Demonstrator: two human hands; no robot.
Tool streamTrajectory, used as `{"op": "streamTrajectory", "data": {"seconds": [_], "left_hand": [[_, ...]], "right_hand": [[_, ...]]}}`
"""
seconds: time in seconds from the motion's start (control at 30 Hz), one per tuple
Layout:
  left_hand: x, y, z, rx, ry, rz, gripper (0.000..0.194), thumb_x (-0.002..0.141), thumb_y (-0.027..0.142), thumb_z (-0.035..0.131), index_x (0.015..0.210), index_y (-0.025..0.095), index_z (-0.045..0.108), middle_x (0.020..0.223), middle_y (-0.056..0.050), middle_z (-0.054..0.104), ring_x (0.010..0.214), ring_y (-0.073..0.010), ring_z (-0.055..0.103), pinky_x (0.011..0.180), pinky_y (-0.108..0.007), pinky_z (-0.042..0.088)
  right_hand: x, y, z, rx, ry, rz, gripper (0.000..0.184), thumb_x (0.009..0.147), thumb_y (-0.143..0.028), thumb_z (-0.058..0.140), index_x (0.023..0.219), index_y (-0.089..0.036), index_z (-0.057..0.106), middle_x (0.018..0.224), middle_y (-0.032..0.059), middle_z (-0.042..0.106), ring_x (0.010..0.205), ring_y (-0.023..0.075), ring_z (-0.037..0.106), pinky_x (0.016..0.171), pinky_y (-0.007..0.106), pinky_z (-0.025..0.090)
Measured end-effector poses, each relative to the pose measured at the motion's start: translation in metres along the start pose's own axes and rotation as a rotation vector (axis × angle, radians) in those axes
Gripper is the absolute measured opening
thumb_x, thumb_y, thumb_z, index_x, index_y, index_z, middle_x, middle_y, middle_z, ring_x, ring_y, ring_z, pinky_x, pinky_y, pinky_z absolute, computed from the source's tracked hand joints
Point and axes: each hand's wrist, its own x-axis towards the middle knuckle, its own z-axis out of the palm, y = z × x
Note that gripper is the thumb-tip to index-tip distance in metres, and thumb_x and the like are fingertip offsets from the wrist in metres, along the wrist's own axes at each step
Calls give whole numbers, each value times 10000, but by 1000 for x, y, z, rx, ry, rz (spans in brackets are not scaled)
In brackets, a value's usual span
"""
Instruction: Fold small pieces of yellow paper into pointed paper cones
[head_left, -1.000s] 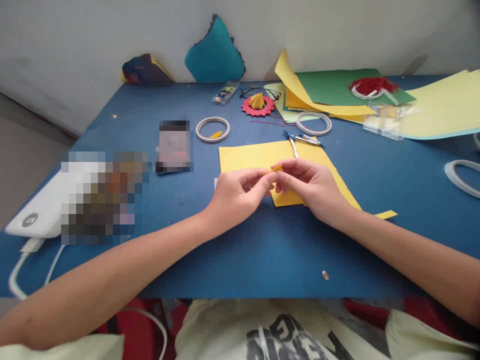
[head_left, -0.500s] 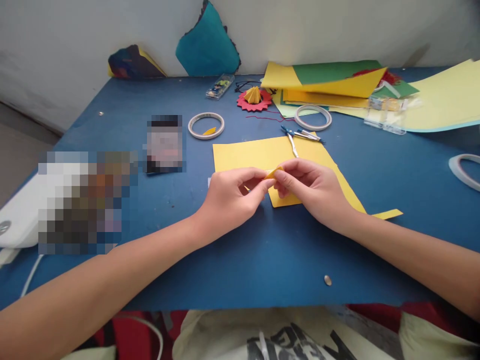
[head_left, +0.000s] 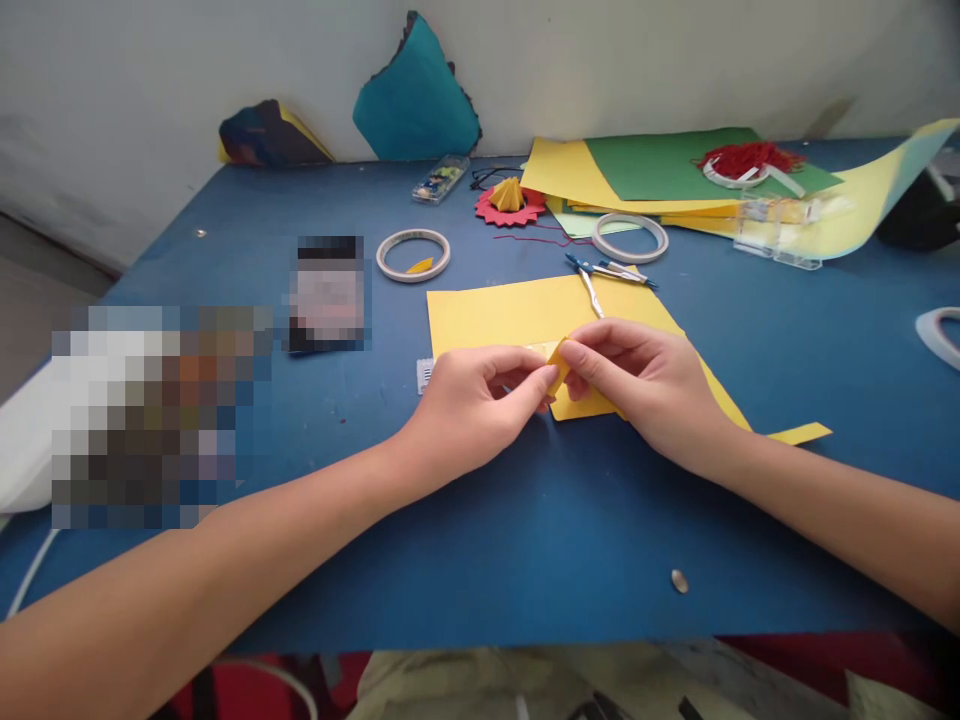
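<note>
My left hand point(head_left: 472, 405) and my right hand point(head_left: 645, 385) meet over a yellow paper sheet point(head_left: 517, 310) on the blue table point(head_left: 480, 520). Both pinch a small folded piece of yellow paper point(head_left: 557, 357) between thumb and fingertips, the fingers curled. The piece is mostly hidden by my fingers. A blue-handled compass point(head_left: 604, 270) lies just beyond the sheet.
Two tape rolls point(head_left: 412, 254) point(head_left: 630, 237) lie further back, with a red and yellow paper flower point(head_left: 508, 200), stacked coloured sheets point(head_left: 660, 175), red thread point(head_left: 750, 158) and a clear box point(head_left: 780, 235). A blurred-out item point(head_left: 328, 292) and a white device point(head_left: 22, 450) are at the left. A coin point(head_left: 679, 580) lies near the front edge.
My hands have kept working the small yellow piece, turning it slightly upright. The view has shifted a little, and the big yellow sheet at the far right has curled upward.
</note>
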Motion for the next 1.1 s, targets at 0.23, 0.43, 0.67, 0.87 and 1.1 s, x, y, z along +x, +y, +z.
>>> {"op": "streamTrajectory", "data": {"seconds": [0.23, 0.43, 0.67, 0.87, 1.1], "left_hand": [[0, 0, -1, 15, 30, -6, 177, 830, 264, 584, 750, 166, 708, 643, 7, 675, 538, -79, 572, 445, -159, 412], [2, 0, -1, 98, -71, -41, 245, 845, 286, 550, 690, 150, 681, 598, 1, 645, 550, -93, 578, 501, -179, 436], [3, -2, -3, 100, -124, -22, 221, 845, 268, 538, 719, 146, 672, 591, 2, 611, 536, -92, 556, 507, -190, 432], [4, -2, -2, 36, -130, -56, 192, 837, 261, 558, 736, 149, 676, 598, -1, 620, 557, -99, 586, 532, -192, 462], [4, -2, -2, 9, -115, -55, 160, 831, 237, 573, 746, 150, 676, 599, 8, 630, 548, -83, 589, 527, -167, 463]], "right_hand": [[1, -1, -2, -46, -20, 36, 213, 802, -397, 630, 746, -193, 651, 592, -8, 606, 543, 98, 569, 503, 198, 495], [-1, 2, -2, -47, 8, 8, 229, 769, -433, 660, 733, -207, 655, 582, -13, 607, 533, 107, 572, 495, 211, 496], [-1, -1, -1, -28, -18, -14, 217, 752, -406, 681, 708, -197, 643, 610, -16, 615, 524, 91, 565, 496, 195, 494], [-1, 0, -2, -44, -9, -19, 220, 756, -417, 671, 725, -202, 637, 633, -15, 630, 531, 97, 574, 504, 205, 501], [0, 3, -4, -149, -37, -40, 239, 807, -411, 615, 688, -205, 625, 634, -4, 631, 575, 113, 577, 497, 213, 470]]}}
